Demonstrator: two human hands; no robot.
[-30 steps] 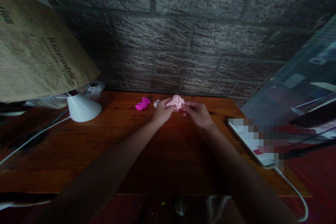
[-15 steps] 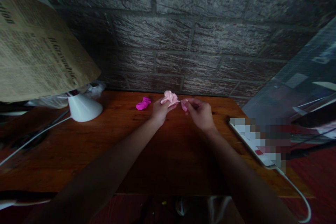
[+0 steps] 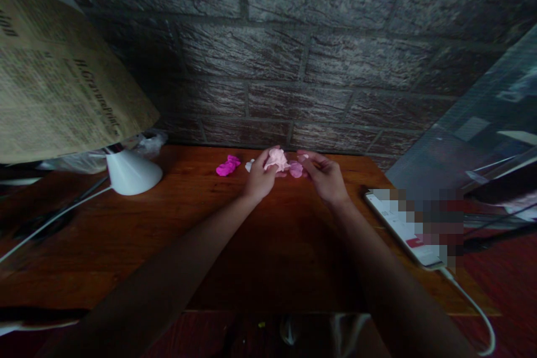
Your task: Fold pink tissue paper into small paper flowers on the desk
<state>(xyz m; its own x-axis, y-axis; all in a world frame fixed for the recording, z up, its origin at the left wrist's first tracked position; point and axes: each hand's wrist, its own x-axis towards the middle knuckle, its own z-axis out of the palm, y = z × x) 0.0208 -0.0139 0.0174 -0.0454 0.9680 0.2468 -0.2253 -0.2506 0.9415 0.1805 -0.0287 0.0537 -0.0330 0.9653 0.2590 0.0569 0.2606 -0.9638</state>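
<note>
My left hand is closed around a lump of pale pink modelling clay, which bulges out above the thumb. To its right, the thumb and forefinger of my right hand pinch a small pale pink bit of clay. A flatter pink piece shows between the two hands; whether it touches the fingers or lies on the table I cannot tell. A small white piece sits just left of my left hand, partly hidden by it. Farther left lies a bright magenta lump of similar stuff.
On the left of the wooden table stands a lamp with a white base and a newsprint shade. A phone with a white cable lies at the right. A stone-patterned wall rises behind.
The thin strand between the hands has parted. My left hand has shifted slightly right, uncovering the white piece. The right fingers now pinch a small bit, apart from the lump.
</note>
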